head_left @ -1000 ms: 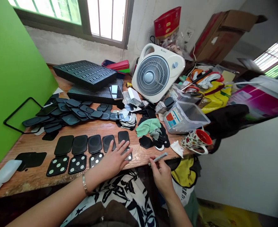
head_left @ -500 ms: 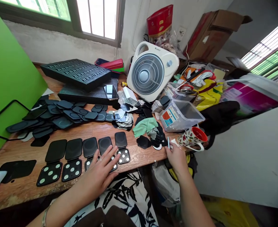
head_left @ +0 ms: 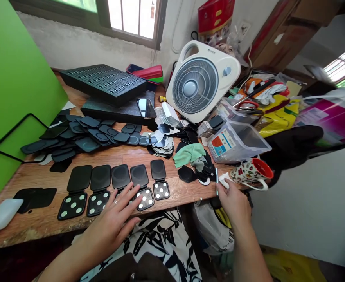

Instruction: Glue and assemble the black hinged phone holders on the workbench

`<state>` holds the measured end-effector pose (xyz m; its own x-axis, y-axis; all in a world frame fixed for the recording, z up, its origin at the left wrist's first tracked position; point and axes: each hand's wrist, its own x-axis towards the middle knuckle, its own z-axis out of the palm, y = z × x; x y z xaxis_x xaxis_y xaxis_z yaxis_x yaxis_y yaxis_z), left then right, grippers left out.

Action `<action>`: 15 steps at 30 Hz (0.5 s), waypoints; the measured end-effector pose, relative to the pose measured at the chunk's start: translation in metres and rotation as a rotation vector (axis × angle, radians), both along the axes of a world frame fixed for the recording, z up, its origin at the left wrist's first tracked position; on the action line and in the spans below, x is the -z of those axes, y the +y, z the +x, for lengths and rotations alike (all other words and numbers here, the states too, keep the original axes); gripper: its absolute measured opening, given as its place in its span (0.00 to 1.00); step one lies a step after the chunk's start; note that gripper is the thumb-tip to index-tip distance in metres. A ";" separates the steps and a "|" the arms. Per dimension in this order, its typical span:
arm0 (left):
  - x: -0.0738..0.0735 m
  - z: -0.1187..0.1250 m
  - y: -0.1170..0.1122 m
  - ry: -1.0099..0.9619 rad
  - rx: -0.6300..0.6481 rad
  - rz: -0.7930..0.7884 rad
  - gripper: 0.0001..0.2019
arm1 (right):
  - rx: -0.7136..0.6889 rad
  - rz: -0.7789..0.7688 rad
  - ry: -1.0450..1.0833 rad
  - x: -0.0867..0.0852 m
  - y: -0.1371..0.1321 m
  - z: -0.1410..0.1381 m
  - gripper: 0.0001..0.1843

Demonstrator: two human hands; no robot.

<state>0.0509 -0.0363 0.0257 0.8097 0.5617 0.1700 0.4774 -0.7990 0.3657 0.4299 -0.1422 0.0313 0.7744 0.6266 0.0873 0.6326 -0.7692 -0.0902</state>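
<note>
Five hinged black cases lie unfolded in a row along the front edge of the bench. The left hand grips nothing; its fingers are spread over the lower halves of the middle cases (contact cannot be confirmed). The right hand pinches a slim pen-like tool, near upright, at the front edge, beside crumpled white tissue and a patterned mug.

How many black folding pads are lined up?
5, left to right on the table: first hinged pad, second, third, fourth, fifth. The left hand partly hides the middle three.
</note>
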 end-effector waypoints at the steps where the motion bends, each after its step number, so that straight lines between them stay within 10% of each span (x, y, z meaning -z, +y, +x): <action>1: -0.001 -0.002 0.000 -0.013 -0.011 -0.005 0.23 | -0.007 0.058 -0.017 -0.001 -0.003 -0.003 0.29; 7: -0.006 -0.005 0.006 0.018 0.034 -0.036 0.24 | -0.363 0.526 0.018 0.000 0.013 -0.052 0.17; 15: -0.002 -0.007 0.007 0.012 0.032 -0.068 0.22 | -0.531 0.371 0.180 0.014 0.048 -0.067 0.12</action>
